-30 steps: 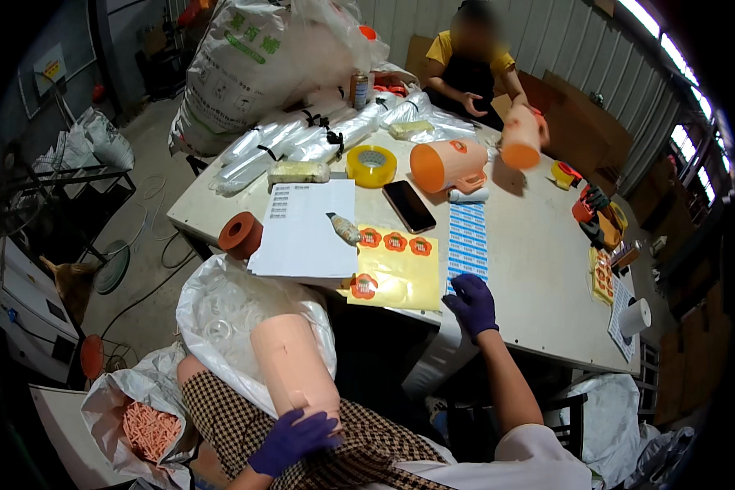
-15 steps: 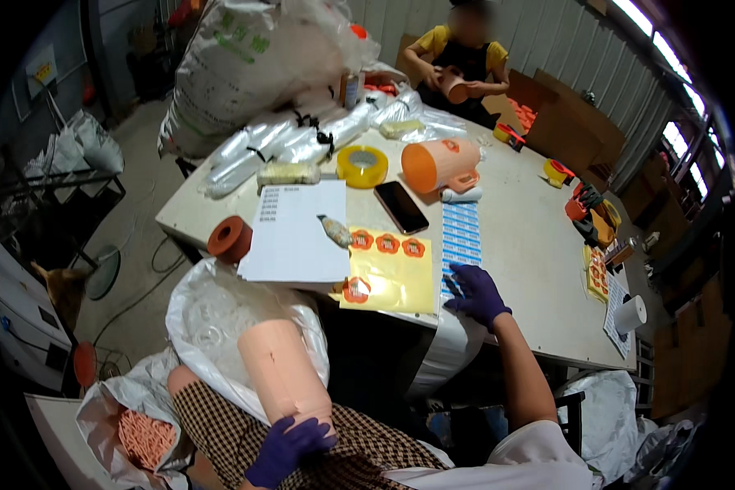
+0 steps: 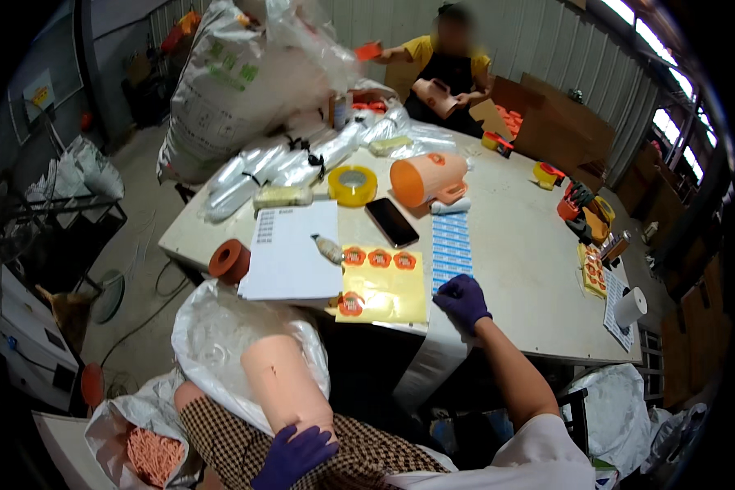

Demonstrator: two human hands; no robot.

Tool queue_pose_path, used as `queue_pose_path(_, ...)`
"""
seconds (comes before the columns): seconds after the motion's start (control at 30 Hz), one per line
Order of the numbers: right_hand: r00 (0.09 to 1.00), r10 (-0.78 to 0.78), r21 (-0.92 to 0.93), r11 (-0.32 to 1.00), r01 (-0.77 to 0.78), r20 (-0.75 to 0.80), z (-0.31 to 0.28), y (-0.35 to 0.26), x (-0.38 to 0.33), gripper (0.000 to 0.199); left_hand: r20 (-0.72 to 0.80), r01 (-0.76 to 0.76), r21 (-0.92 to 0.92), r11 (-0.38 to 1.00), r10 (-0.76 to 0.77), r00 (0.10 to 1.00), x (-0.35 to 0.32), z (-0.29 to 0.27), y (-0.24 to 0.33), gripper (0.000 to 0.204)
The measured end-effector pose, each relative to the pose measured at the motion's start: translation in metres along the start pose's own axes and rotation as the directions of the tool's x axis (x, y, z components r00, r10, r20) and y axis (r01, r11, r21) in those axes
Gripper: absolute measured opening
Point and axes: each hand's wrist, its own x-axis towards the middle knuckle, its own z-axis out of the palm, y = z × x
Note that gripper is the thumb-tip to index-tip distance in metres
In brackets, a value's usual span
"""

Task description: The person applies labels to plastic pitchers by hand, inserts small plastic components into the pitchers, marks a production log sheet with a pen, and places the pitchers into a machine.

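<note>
A peach plastic jug [image 3: 282,377] lies slanted across my lap, against a white plastic bag. My left hand [image 3: 294,457] wraps round its near end and steadies it. At the table's front edge my right hand [image 3: 464,304] has its fingers drawn together at the lower part of a strip of blue-and-white stickers [image 3: 452,245]. Whether a sticker is pinched in them is hidden. The strip's pale backing hangs over the edge below that hand. Left of it lies a yellow sheet with red flower-shaped stickers [image 3: 380,286].
On the table are another peach jug [image 3: 420,181], a phone [image 3: 392,223], white paper [image 3: 290,261], a yellow tape roll [image 3: 352,186] and a red-brown roll [image 3: 229,260]. Clear bags [image 3: 245,184] lie behind. Across the table a co-worker [image 3: 445,73] holds a peach jug.
My right hand's fingers, spread over the sticker strip before, are now drawn together near the table edge. The co-worker's arm has reached out sideways with a red piece. My left hand stays on the jug.
</note>
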Motion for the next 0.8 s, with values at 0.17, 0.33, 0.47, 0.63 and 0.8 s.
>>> queue_pose_path(0.17, 0.986, -0.167, 0.056, 0.984, 0.167, -0.015, -0.009, 0.014, -0.010, 0.014, 0.062, 0.062, -0.080, 0.995, -0.057, 0.996, 0.002, 0.003, -0.002, 0.042)
queue_pose_path(0.33, 0.970, -0.238, 0.189, 0.951, 0.244, -0.055, -0.011, 0.001, -0.011, 0.025, 0.073, 0.032, -0.006, 0.999, -0.031, 0.997, 0.001, 0.004, -0.001, 0.042)
queue_pose_path(0.47, 0.996, -0.093, 0.015, 0.996, 0.093, 0.013, -0.014, -0.004, -0.014, 0.021, 0.095, 0.046, -0.008, 0.999, -0.045, 0.994, -0.002, 0.006, 0.003, 0.048)
queue_pose_path(0.63, 0.945, -0.307, -0.067, 0.951, 0.301, -0.112, -0.012, -0.005, -0.018, 0.016, 0.005, 0.047, -0.046, 0.998, -0.047, 0.999, 0.007, 0.002, 0.001, 0.042)
queue_pose_path(0.8, 0.924, -0.343, 0.340, 0.859, 0.382, -0.170, 0.017, -0.127, -0.034, 0.017, 0.055, 0.001, -0.070, 0.998, 0.003, 0.998, 0.012, -0.006, -0.005, 0.044)
